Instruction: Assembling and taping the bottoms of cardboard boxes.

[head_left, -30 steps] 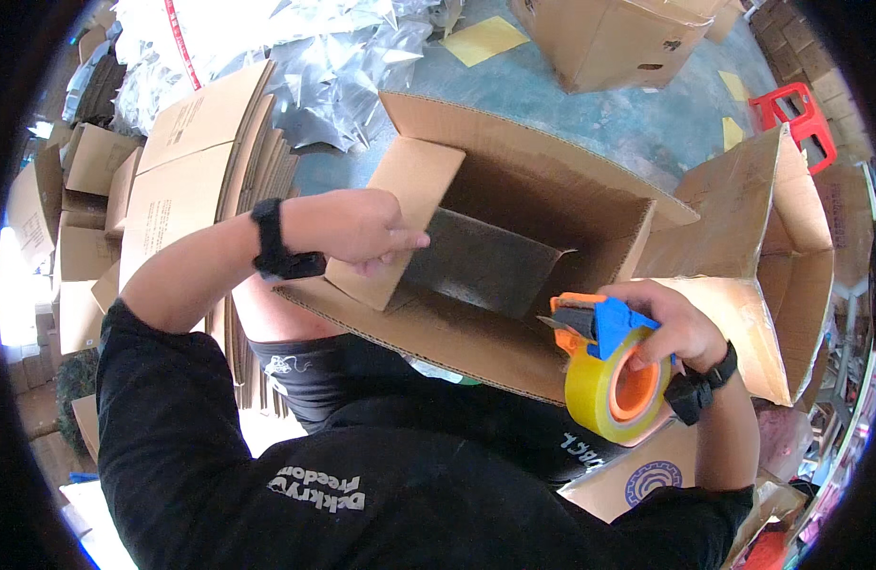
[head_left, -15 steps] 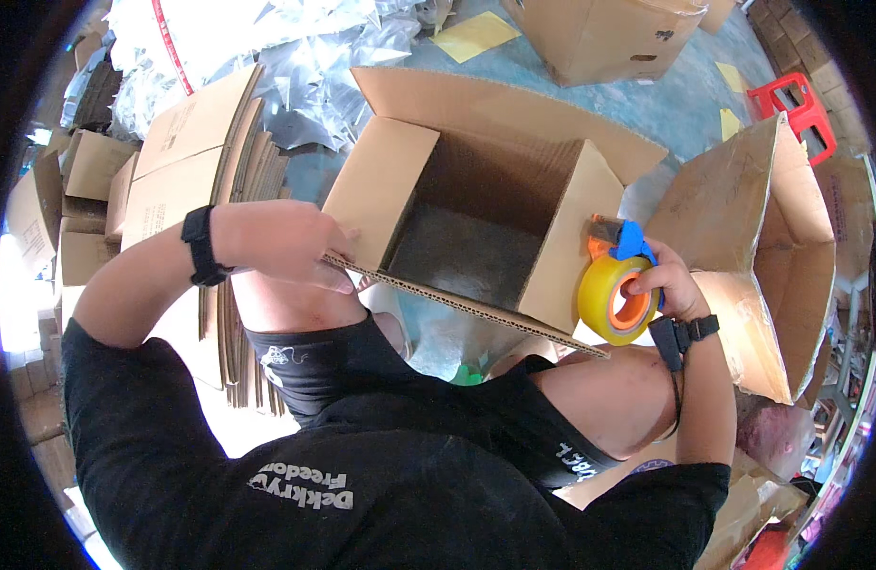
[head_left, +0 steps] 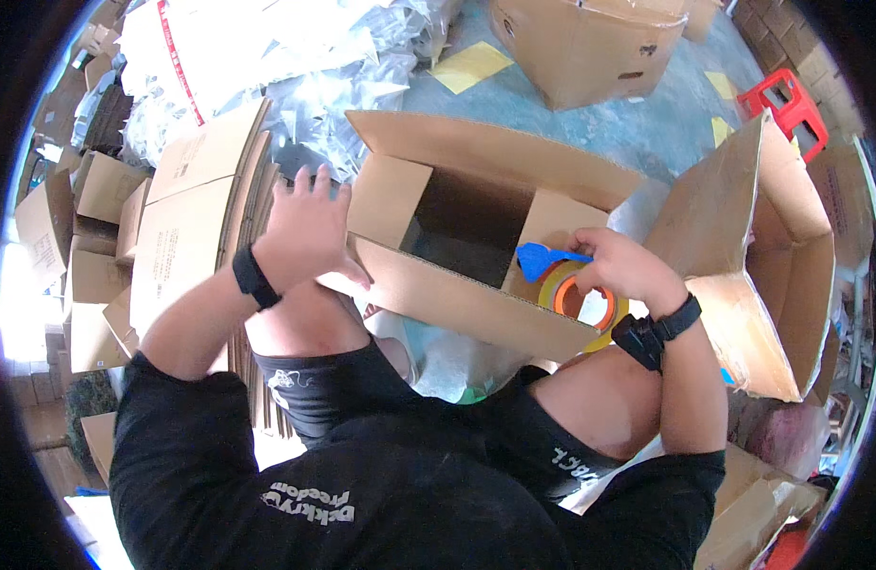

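Observation:
Between my knees stands a cardboard box (head_left: 447, 299) with its top flaps raised; its inside is dark and shows nothing in it. My left hand (head_left: 310, 228) is at the box's left end, fingers spread, the thumb by the corner of the near flap. It holds nothing. In my right hand (head_left: 623, 271) is a tape dispenser (head_left: 544, 260) with a blue head and a yellow roll on an orange core. The dispenser is over the right end of the box, close to the right flap. Part of its handle is hidden by my fingers.
Flattened cartons (head_left: 196, 218) are stacked upright at my left. A large open carton (head_left: 742, 266) stands at my right, another carton (head_left: 590, 57) farther off. Clear plastic bags (head_left: 333, 85) lie at the far left, and a red stool (head_left: 785, 109) is at the far right.
My left hand has let go of the near flap and opened. The near flap now stands higher. My right hand has moved the tape dispenser leftward over the box's right end.

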`<state>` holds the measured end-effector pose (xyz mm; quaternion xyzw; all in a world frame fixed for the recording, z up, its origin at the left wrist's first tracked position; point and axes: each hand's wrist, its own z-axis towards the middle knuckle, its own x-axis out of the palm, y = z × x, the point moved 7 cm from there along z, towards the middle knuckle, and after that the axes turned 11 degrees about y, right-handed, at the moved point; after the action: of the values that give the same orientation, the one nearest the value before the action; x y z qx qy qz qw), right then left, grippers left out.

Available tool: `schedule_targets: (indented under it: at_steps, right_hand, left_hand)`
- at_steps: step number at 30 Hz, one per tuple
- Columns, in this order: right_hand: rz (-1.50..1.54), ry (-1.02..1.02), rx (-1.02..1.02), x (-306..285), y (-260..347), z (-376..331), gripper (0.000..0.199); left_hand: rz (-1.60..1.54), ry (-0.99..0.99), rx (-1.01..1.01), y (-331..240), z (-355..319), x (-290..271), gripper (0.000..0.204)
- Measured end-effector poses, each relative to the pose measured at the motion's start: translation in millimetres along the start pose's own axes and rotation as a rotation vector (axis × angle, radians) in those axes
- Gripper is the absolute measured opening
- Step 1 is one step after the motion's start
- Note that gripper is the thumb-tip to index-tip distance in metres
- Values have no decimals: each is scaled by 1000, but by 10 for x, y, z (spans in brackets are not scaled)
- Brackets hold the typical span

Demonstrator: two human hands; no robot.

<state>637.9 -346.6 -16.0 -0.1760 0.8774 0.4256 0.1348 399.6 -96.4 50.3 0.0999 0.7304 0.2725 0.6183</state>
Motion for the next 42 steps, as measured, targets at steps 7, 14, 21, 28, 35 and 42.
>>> schedule_targets:
  at_steps: [7,14,21,28,35,42]
  right_hand:
    - [-224,-711,-337,-582,614,-778,54]
    - [946,-632,-543,-1151,-676,-558,46]
    - [544,-266,-233,-603,-39,-563,93]
    - [-31,247,-107,457,232,-281,72]
    - [63,97,-238,313,439,-426,68]
    - [736,-794,-705,-747,239,-541,51]
  left_hand:
    - [-648,723,-299,-149,-77,803,165]
    - [-1040,731,-227,-357,-30,787,148]
    - [-1274,545,-289,-300,-171,833,139]
    - [-1254,318,-267,-203,211,961,137]
    - [-1341,244,-365,-178,337,791,129]
    - [-906,364,-277,-525,313,728,120]
